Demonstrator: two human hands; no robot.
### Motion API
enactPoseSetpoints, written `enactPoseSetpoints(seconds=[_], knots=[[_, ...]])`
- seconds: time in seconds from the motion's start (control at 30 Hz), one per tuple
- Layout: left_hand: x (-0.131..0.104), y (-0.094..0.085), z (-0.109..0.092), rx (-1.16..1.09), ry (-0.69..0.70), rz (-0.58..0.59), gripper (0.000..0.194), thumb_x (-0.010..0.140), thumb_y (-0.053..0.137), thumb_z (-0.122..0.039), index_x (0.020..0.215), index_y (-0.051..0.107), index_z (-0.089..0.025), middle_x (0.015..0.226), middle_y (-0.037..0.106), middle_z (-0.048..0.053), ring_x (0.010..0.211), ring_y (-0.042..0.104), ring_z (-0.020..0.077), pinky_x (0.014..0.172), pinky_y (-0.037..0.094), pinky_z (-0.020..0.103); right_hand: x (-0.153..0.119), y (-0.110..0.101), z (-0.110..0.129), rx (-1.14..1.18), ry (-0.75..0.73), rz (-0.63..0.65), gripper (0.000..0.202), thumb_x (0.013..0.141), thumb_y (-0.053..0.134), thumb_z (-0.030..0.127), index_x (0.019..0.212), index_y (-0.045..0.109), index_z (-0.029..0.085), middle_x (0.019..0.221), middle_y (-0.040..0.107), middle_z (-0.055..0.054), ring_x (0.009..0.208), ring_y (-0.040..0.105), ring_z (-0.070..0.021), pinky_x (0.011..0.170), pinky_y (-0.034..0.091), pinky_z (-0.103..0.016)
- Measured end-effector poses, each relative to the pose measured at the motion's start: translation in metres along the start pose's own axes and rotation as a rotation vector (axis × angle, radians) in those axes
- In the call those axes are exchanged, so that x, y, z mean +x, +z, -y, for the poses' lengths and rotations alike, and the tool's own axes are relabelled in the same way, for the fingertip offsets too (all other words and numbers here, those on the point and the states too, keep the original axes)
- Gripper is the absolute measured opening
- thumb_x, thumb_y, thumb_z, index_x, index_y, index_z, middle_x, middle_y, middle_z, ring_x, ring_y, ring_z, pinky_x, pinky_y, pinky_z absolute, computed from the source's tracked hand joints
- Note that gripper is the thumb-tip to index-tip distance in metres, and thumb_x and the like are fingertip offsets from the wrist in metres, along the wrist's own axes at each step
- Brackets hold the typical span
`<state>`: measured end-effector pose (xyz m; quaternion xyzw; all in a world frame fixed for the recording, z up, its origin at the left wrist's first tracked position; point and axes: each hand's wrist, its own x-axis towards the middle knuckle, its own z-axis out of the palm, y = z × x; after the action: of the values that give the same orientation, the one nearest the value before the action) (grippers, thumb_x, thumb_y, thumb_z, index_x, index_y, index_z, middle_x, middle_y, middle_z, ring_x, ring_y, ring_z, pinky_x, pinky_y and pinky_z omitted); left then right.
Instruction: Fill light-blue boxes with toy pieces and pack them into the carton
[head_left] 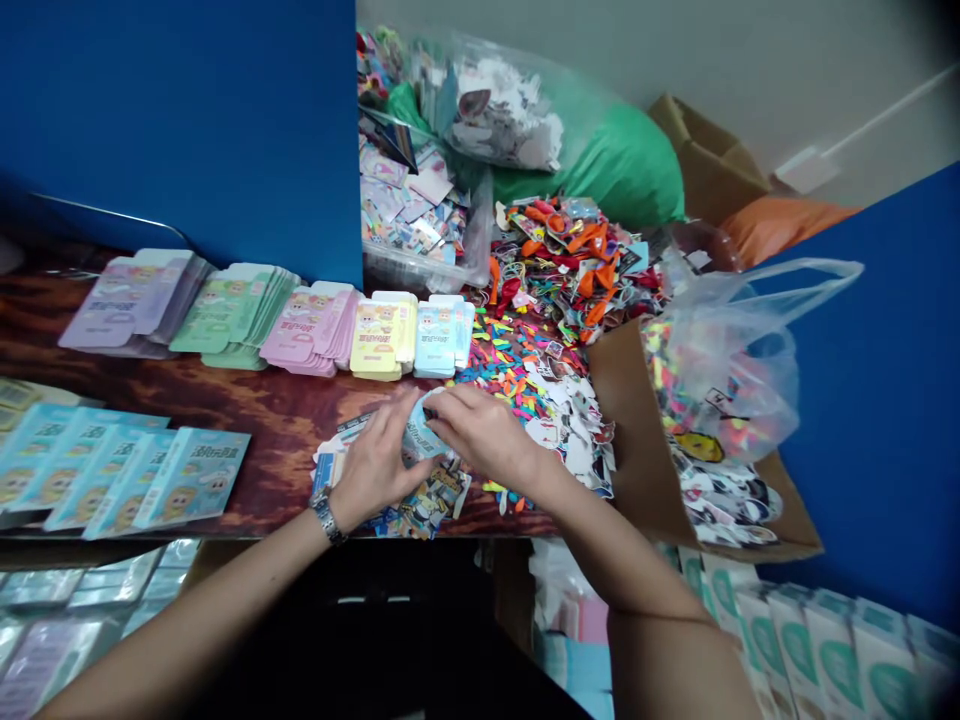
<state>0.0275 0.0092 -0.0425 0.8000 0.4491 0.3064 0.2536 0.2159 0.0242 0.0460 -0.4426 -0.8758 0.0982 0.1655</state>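
Observation:
My left hand (380, 462), with a metal-banded watch (327, 516) at the wrist, is wrapped round a small light-blue printed carton (421, 438) just above the table. Over the top of that carton is my right hand (484, 430), its fingers pinched together. Something small and dark shows at these fingertips, too small to name. Below both hands lies a loose pile of printed cards or stickers (431, 503). Close to my right hand are many small coloured pieces (499, 355) like uninflated balloons, and white-edged cut-out stickers (574, 430).
Flat cartons stand in purple (120, 300), green (225, 310), pink (311, 325), yellow (382, 335) and blue (441, 335) stacks. Filled blue boxes (195, 478) lean at left. Behind are a clear bin (480, 235) and an orange balloon heap (592, 255). A cardboard box (630, 430) stands at right.

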Motion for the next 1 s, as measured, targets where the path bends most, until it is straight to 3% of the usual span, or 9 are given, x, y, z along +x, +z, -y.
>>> enactPoseSetpoints(seconds=[0.17,0.3,0.4,0.5,0.6,0.7,0.8,0.93,1.0], knots=[[-0.002,-0.006,-0.002,-0.032,-0.053,-0.019,0.087,0.083,0.067,-0.046,0.153,0.020,-0.023,0.144,0.047,0.014,0.131,0.050,0.0284,0.108,0.045,0.044,-0.008,-0.004,0.005,0.064,-0.035,-0.216,0.020,0.097,0.053,0.020,0.114,0.063,0.018,0.113,0.067,-0.011,0.107,0.063,-0.0184,0.093,0.054,-0.034],[-0.005,-0.010,-0.003,-0.076,-0.050,-0.029,0.091,0.084,0.066,-0.043,0.155,0.011,-0.025,0.150,0.041,0.015,0.133,0.048,0.0284,0.107,0.046,0.043,-0.019,0.007,0.006,-0.014,-0.074,-0.221,0.018,0.093,0.060,0.025,0.107,0.068,0.018,0.126,0.061,-0.016,0.116,0.059,-0.0251,0.094,0.053,-0.043],[-0.005,-0.012,-0.002,-0.086,-0.037,-0.035,0.090,0.085,0.066,-0.041,0.155,0.011,-0.025,0.149,0.041,0.015,0.131,0.050,0.0280,0.105,0.048,0.042,-0.025,0.014,0.005,0.014,-0.097,-0.201,0.026,0.093,0.060,0.028,0.116,0.067,0.018,0.139,0.050,-0.019,0.127,0.052,-0.0280,0.100,0.050,-0.046],[-0.006,-0.014,-0.002,-0.085,0.017,-0.061,0.083,0.085,0.066,-0.042,0.152,0.020,-0.025,0.143,0.047,0.014,0.128,0.052,0.0267,0.104,0.048,0.041,-0.028,0.013,0.004,0.170,-0.024,-0.228,0.026,0.095,0.056,0.023,0.118,0.065,0.018,0.132,0.055,-0.016,0.121,0.057,-0.0216,0.098,0.052,-0.039],[-0.008,-0.014,-0.001,-0.094,0.072,-0.082,0.069,0.084,0.068,-0.040,0.142,0.034,-0.024,0.130,0.054,0.012,0.119,0.057,0.0244,0.100,0.050,0.040,-0.028,0.016,0.006,0.247,0.043,-0.204,0.019,0.096,0.052,0.022,0.107,0.067,0.020,0.111,0.065,-0.011,0.105,0.064,-0.0179,0.088,0.056,-0.033],[-0.012,-0.013,0.001,-0.086,0.100,-0.108,0.063,0.083,0.069,-0.038,0.136,0.039,-0.024,0.123,0.058,0.011,0.112,0.060,0.0231,0.094,0.053,0.038,-0.028,0.025,0.015,0.272,0.137,-0.229,0.026,0.097,0.052,0.024,0.120,0.063,0.022,0.113,0.068,-0.009,0.104,0.065,-0.0180,0.088,0.056,-0.033],[-0.015,-0.012,0.001,-0.057,0.095,-0.141,0.075,0.083,0.070,-0.040,0.144,0.031,-0.023,0.131,0.056,0.013,0.117,0.060,0.0241,0.097,0.052,0.038,-0.028,0.031,0.023,0.329,0.196,-0.326,0.034,0.096,0.053,0.020,0.130,0.057,0.025,0.120,0.068,-0.007,0.108,0.066,-0.0166,0.094,0.055,-0.034],[-0.016,-0.016,-0.001,-0.028,0.054,-0.106,0.091,0.085,0.067,-0.041,0.154,0.012,-0.020,0.144,0.047,0.017,0.129,0.053,0.0269,0.104,0.049,0.039,-0.023,0.029,0.028,0.531,0.147,-0.322,0.021,0.094,0.056,0.017,0.111,0.068,0.022,0.112,0.072,-0.005,0.107,0.066,-0.0153,0.096,0.054,-0.033],[-0.016,-0.018,-0.001,-0.015,0.046,-0.082,0.090,0.086,0.065,-0.042,0.155,0.010,-0.021,0.144,0.047,0.017,0.130,0.052,0.0266,0.104,0.049,0.038,-0.020,0.027,0.029,0.642,0.214,-0.297,0.017,0.094,0.058,0.020,0.106,0.069,0.020,0.107,0.072,-0.006,0.102,0.068,-0.0153,0.091,0.056,-0.032]])
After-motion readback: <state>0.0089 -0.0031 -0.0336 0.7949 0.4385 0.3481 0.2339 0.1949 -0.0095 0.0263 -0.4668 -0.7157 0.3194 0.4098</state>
